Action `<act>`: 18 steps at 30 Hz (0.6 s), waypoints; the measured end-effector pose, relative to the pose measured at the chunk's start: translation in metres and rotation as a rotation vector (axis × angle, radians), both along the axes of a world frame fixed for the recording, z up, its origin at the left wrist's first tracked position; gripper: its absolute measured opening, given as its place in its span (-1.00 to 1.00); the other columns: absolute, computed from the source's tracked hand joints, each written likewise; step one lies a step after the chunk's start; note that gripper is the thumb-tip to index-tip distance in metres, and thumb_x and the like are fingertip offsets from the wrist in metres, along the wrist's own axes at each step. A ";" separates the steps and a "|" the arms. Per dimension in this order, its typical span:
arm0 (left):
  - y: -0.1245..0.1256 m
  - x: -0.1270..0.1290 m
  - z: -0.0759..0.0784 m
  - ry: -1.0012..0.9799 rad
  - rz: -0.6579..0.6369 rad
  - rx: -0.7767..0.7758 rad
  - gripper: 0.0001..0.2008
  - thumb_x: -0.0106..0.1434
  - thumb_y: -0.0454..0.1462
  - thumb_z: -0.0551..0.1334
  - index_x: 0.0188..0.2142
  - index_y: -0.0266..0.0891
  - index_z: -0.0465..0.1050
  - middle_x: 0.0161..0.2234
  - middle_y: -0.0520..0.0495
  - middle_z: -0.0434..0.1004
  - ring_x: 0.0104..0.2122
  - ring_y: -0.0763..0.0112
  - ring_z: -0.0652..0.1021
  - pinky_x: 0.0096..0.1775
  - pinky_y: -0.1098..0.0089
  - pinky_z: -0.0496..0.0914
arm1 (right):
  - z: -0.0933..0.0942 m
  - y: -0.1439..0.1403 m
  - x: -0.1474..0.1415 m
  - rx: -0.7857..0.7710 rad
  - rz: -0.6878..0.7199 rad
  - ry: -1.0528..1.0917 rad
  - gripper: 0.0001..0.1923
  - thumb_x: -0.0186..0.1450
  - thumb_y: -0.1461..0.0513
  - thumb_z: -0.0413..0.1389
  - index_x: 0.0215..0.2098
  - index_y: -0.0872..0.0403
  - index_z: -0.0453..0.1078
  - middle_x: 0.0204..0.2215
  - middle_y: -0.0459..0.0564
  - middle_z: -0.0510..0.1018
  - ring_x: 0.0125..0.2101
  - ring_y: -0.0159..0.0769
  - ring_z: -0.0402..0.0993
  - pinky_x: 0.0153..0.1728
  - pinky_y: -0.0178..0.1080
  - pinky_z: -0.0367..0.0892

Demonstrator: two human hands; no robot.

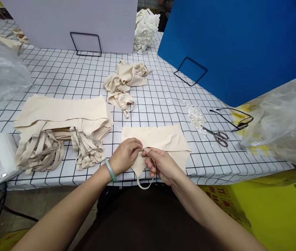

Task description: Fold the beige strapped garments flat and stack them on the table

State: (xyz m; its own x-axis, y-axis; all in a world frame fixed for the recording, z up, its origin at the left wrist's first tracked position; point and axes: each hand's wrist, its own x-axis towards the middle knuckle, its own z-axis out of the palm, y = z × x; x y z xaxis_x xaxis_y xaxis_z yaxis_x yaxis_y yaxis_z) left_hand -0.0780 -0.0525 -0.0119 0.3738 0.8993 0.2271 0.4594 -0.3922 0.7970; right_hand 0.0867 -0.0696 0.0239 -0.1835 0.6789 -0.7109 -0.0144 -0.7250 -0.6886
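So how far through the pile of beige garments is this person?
Seemingly done: a folded stack at left. In hand: both hands, left hand and right hand, pinch a strap fitting on one flat garment. Apparently left: a crumpled heap behind.

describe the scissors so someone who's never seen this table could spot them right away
Start at the big blue board standing on the right of the checked table. Below it lies a scatter of small white bits; the scissors lie just right of them, the only metal tool among beige fabric.

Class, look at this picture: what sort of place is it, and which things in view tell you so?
Probably a garment workshop bench: a stack of beige garments, scissors beside small white clippings.
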 end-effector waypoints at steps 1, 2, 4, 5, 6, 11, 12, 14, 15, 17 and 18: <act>0.000 0.000 0.000 -0.002 0.002 -0.003 -0.78 0.25 -0.47 0.13 -0.32 -0.25 0.54 -0.23 -0.08 0.59 -0.20 0.35 0.59 -0.09 0.32 0.52 | 0.000 0.000 0.001 -0.004 0.015 0.004 -0.87 0.23 0.16 0.10 -0.37 0.08 0.37 -0.74 -0.25 0.33 -0.78 -0.52 0.12 -0.78 -0.42 0.21; 0.000 0.000 0.000 -0.006 0.002 -0.008 -0.78 0.25 -0.48 0.13 -0.32 -0.25 0.54 -0.23 -0.08 0.59 -0.20 0.35 0.59 -0.09 0.32 0.52 | 0.000 0.000 0.001 -0.006 0.040 0.009 -0.86 0.23 0.16 0.10 -0.37 0.08 0.37 -0.74 -0.24 0.33 -0.79 -0.51 0.13 -0.78 -0.42 0.21; 0.000 0.001 0.001 -0.014 -0.001 -0.026 -0.78 0.24 -0.48 0.13 -0.33 -0.25 0.54 -0.23 -0.08 0.59 -0.21 0.36 0.59 -0.10 0.33 0.51 | 0.000 -0.001 -0.001 -0.010 0.096 0.023 -0.84 0.24 0.14 0.09 -0.38 0.07 0.36 -0.74 -0.24 0.34 -0.79 -0.52 0.14 -0.79 -0.43 0.19; 0.000 0.001 0.001 -0.017 -0.001 -0.037 -0.78 0.24 -0.48 0.13 -0.33 -0.25 0.54 -0.23 -0.08 0.59 -0.21 0.36 0.59 -0.10 0.33 0.51 | -0.001 -0.001 -0.002 -0.014 0.114 0.031 -0.83 0.25 0.13 0.09 -0.38 0.07 0.36 -0.74 -0.24 0.34 -0.80 -0.52 0.14 -0.79 -0.43 0.19; 0.000 0.001 0.002 -0.018 -0.001 -0.046 -0.77 0.24 -0.48 0.13 -0.33 -0.25 0.54 -0.23 -0.08 0.59 -0.21 0.36 0.59 -0.10 0.33 0.50 | -0.002 -0.001 -0.003 -0.019 0.118 0.037 -0.82 0.25 0.12 0.09 -0.38 0.07 0.35 -0.74 -0.24 0.34 -0.80 -0.52 0.14 -0.79 -0.43 0.19; 0.000 0.001 0.004 0.003 0.002 -0.062 -0.77 0.24 -0.49 0.13 -0.31 -0.26 0.55 -0.22 -0.09 0.59 -0.19 0.35 0.59 -0.08 0.32 0.50 | -0.004 0.002 -0.004 -0.030 0.046 0.050 -0.86 0.24 0.15 0.07 -0.38 0.07 0.34 -0.76 -0.26 0.32 -0.80 -0.52 0.11 -0.80 -0.43 0.19; 0.000 0.000 0.004 0.008 -0.003 -0.058 -0.77 0.24 -0.49 0.13 -0.31 -0.25 0.55 -0.22 -0.09 0.59 -0.19 0.35 0.59 -0.08 0.33 0.50 | -0.004 0.002 -0.004 -0.034 0.034 0.055 -0.87 0.23 0.16 0.07 -0.38 0.07 0.34 -0.76 -0.26 0.31 -0.80 -0.52 0.11 -0.80 -0.43 0.19; 0.000 0.000 0.003 0.013 -0.008 -0.043 -0.77 0.25 -0.48 0.12 -0.31 -0.24 0.55 -0.22 -0.08 0.59 -0.19 0.35 0.59 -0.08 0.33 0.50 | -0.002 0.004 -0.002 -0.039 0.005 0.063 -0.88 0.21 0.19 0.07 -0.39 0.09 0.35 -0.76 -0.25 0.31 -0.80 -0.52 0.09 -0.79 -0.43 0.19; 0.000 0.000 0.003 0.014 -0.007 -0.032 -0.77 0.26 -0.48 0.12 -0.31 -0.24 0.54 -0.22 -0.08 0.59 -0.19 0.35 0.59 -0.08 0.33 0.50 | -0.002 0.004 -0.002 -0.040 -0.018 0.063 -0.89 0.21 0.20 0.07 -0.40 0.09 0.36 -0.76 -0.24 0.31 -0.79 -0.53 0.08 -0.80 -0.43 0.18; 0.000 0.000 0.001 0.016 0.001 -0.010 -0.78 0.26 -0.47 0.13 -0.31 -0.25 0.54 -0.22 -0.08 0.59 -0.19 0.35 0.59 -0.09 0.32 0.51 | 0.000 0.005 -0.002 -0.042 -0.072 0.053 -0.89 0.20 0.23 0.07 -0.43 0.11 0.37 -0.76 -0.23 0.30 -0.79 -0.54 0.06 -0.80 -0.43 0.16; 0.000 0.001 0.000 0.017 0.006 0.001 -0.79 0.26 -0.47 0.13 -0.31 -0.25 0.54 -0.22 -0.09 0.59 -0.19 0.34 0.59 -0.09 0.32 0.51 | 0.000 0.005 -0.002 -0.042 -0.100 0.043 -0.89 0.19 0.24 0.07 -0.43 0.12 0.38 -0.75 -0.23 0.30 -0.78 -0.54 0.06 -0.79 -0.44 0.16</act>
State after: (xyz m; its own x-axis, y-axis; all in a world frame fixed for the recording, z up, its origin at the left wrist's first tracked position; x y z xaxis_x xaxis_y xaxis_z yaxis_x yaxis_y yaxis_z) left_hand -0.0771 -0.0530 -0.0117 0.3727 0.9012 0.2212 0.4753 -0.3901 0.7886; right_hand 0.0849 -0.0647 0.0243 -0.1476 0.6649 -0.7322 -0.1169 -0.7469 -0.6546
